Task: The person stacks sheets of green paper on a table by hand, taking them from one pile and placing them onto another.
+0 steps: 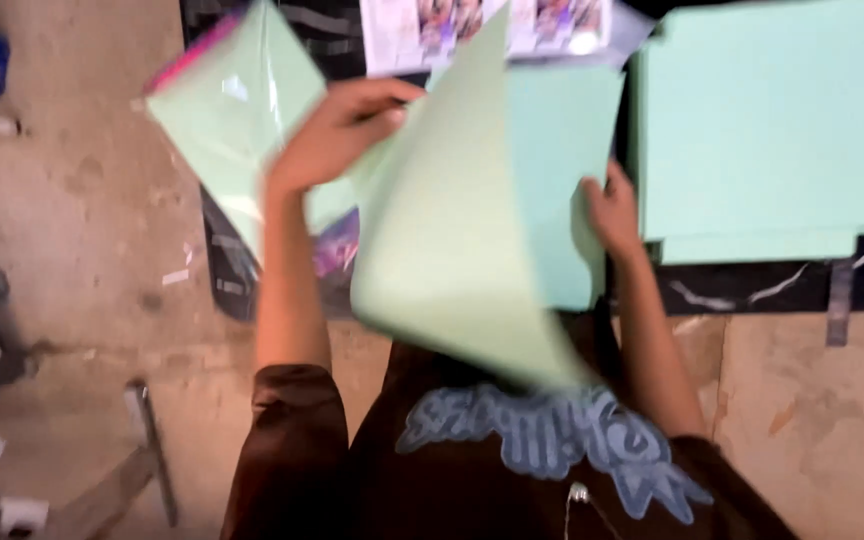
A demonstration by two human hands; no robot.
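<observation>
We've got our left hand [337, 135] pinching a pale green sheet [452, 230] that's lifted and curling toward us, pretty blurry. Our right hand [612, 215] rests on the lower stack [562, 160] under it. Another green pile [772, 130] sits just to the right, and one more [232, 110] lies tilted on the left.

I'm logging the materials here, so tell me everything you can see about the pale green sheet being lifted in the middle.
The pale green sheet looks like thin, plain paper or card, matte and unprinted. It is raised off the stack and curved, its lower corner blurred and hanging over the dark shirt. The left hand grips its upper left edge. The right hand rests on the flat stack behind it. Whether the right hand touches the sheet cannot be told.
</observation>
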